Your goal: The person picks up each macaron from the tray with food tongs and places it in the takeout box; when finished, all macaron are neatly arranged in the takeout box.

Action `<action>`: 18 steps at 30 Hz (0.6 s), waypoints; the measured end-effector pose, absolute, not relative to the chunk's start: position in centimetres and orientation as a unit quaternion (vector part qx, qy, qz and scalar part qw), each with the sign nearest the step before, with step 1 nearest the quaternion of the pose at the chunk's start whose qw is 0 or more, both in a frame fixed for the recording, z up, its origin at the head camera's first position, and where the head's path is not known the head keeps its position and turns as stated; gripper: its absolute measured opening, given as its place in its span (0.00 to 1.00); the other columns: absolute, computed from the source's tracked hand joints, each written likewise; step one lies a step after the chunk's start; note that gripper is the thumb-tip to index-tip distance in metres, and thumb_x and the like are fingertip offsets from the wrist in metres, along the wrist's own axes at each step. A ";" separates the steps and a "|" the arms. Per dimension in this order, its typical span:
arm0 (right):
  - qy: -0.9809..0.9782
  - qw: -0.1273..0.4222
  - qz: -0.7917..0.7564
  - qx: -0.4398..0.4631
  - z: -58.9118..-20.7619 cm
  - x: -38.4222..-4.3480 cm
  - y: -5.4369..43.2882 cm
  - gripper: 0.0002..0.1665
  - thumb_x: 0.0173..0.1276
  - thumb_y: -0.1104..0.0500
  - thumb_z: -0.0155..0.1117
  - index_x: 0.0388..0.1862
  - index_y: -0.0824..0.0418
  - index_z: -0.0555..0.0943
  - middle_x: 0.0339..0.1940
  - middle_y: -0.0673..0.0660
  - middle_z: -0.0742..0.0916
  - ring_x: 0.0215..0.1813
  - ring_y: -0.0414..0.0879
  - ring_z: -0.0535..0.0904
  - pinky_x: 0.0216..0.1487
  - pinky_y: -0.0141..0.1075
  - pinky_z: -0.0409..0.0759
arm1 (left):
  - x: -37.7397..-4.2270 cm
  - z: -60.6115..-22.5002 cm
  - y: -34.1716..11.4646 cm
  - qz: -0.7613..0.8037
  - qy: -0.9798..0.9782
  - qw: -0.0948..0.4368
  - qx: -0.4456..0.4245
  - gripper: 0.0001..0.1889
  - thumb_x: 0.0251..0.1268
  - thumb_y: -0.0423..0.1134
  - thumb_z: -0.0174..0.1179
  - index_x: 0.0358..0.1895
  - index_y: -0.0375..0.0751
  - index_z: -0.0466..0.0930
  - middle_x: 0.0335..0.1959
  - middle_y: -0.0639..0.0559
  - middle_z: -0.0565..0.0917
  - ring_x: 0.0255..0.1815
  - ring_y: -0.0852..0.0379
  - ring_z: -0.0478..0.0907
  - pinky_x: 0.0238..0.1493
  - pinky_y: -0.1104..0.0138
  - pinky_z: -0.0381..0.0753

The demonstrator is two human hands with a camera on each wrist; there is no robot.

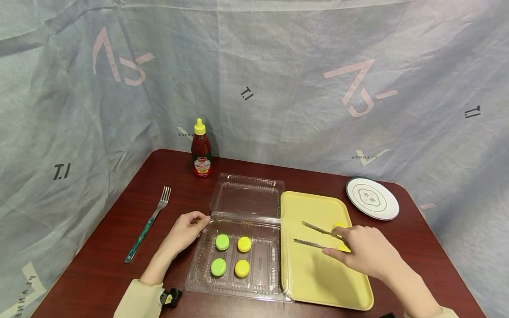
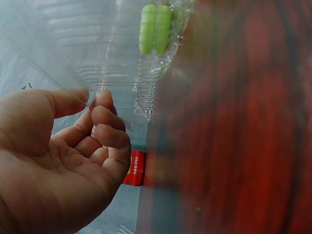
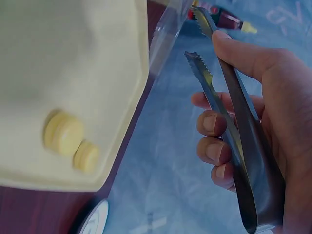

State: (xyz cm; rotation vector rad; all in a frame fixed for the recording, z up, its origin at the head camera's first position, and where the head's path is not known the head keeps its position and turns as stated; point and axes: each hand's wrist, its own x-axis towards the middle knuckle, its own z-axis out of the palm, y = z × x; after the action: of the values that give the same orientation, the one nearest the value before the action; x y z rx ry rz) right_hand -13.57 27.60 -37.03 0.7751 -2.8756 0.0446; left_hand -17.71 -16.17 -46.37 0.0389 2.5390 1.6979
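Observation:
My left hand pinches the rim of a clear plastic clamshell box between thumb and fingers, near its hinge. Two green macarons and two yellow macarons sit in the box's base, in two columns. In my right hand are metal tongs, held with the thumb on one arm and fingers on the other. Their serrated tips are apart with nothing between them, over the yellow tray. Two more yellow macarons lie on that tray, partly hidden behind my right hand in the head view.
The open lid lies flat behind the base. A ketchup bottle stands at the back, and a fork lies on the left. At the back right is a white plate. The box's right edge overlaps the tray's left edge.

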 end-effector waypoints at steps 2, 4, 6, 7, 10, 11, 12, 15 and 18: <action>-0.968 0.072 0.021 0.241 -37.1 -13.4 28.4 0.27 0.59 0.33 0.71 0.42 0.53 0.86 0.14 0.36 0.66 0.19 0.32 0.62 0.23 0.33 0.64 | -17.7 -46.4 -16.2 0.557 0.829 0.043 0.014 0.10 0.75 0.39 0.58 0.39 0.35 0.82 0.25 0.50 0.80 0.27 0.54 0.75 0.30 0.65 0.75; -0.973 0.062 0.026 0.222 -37.2 -13.3 29.1 0.29 0.59 0.32 0.71 0.44 0.54 0.86 0.15 0.35 0.68 0.20 0.31 0.63 0.23 0.34 0.66 | -17.7 -46.4 -16.2 0.557 0.829 0.043 0.015 0.10 0.75 0.39 0.58 0.39 0.35 0.82 0.25 0.50 0.80 0.27 0.54 0.75 0.31 0.65 0.75; -0.976 0.054 0.032 0.207 -37.4 -13.1 29.8 0.30 0.59 0.32 0.70 0.45 0.54 0.86 0.15 0.35 0.69 0.20 0.31 0.64 0.24 0.35 0.67 | -17.7 -46.4 -16.2 0.557 0.829 0.043 0.015 0.10 0.75 0.39 0.58 0.39 0.35 0.82 0.25 0.50 0.80 0.27 0.54 0.75 0.31 0.66 0.75; -0.977 0.053 0.033 0.202 -37.5 -13.0 30.2 0.30 0.59 0.31 0.70 0.45 0.54 0.86 0.15 0.35 0.70 0.20 0.31 0.64 0.24 0.35 0.67 | -17.7 -46.4 -16.2 0.556 0.830 0.043 0.016 0.10 0.75 0.39 0.58 0.39 0.35 0.82 0.25 0.50 0.80 0.27 0.54 0.75 0.30 0.66 0.75; -0.980 0.053 0.031 0.190 -37.8 -12.9 31.1 0.26 0.58 0.31 0.70 0.40 0.50 0.85 0.15 0.35 0.69 0.19 0.32 0.63 0.23 0.34 0.65 | -17.7 -46.4 -16.2 0.556 0.830 0.042 0.015 0.10 0.75 0.39 0.58 0.39 0.35 0.82 0.25 0.51 0.80 0.27 0.54 0.75 0.30 0.66 0.75; -0.980 0.054 0.031 0.187 -38.0 -12.8 31.4 0.23 0.58 0.32 0.71 0.38 0.48 0.84 0.15 0.36 0.68 0.19 0.32 0.62 0.22 0.33 0.63 | -17.7 -46.4 -16.2 0.556 0.830 0.042 0.015 0.10 0.75 0.39 0.58 0.39 0.35 0.82 0.25 0.51 0.80 0.27 0.54 0.75 0.30 0.65 0.74; -0.981 0.056 0.029 0.184 -38.1 -12.7 31.7 0.21 0.58 0.32 0.71 0.36 0.46 0.83 0.15 0.36 0.68 0.19 0.32 0.61 0.22 0.33 0.63 | -17.7 -46.4 -16.2 0.555 0.830 0.042 0.015 0.10 0.75 0.39 0.58 0.39 0.35 0.82 0.25 0.50 0.80 0.27 0.54 0.75 0.30 0.65 0.74; -0.982 0.058 0.031 0.175 -38.6 -12.6 32.6 0.19 0.58 0.32 0.71 0.32 0.41 0.79 0.16 0.36 0.67 0.19 0.32 0.61 0.23 0.33 0.62 | -17.7 -46.5 -16.2 0.554 0.831 0.041 0.014 0.10 0.75 0.39 0.58 0.39 0.35 0.82 0.25 0.51 0.80 0.27 0.54 0.75 0.30 0.65 0.74; -0.983 0.060 0.037 0.168 -39.0 -12.5 33.4 0.19 0.58 0.30 0.70 0.32 0.40 0.80 0.15 0.35 0.68 0.20 0.33 0.62 0.24 0.35 0.63 | -17.7 -46.5 -16.2 0.552 0.833 0.040 0.014 0.10 0.75 0.40 0.58 0.39 0.36 0.82 0.25 0.51 0.80 0.26 0.54 0.74 0.30 0.65 0.74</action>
State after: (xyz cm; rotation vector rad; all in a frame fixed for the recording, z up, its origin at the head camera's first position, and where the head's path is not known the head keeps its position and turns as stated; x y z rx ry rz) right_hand -12.47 33.35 -38.98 0.5094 -2.9768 0.1133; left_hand -17.71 -16.16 -46.46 0.0420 2.5508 1.6920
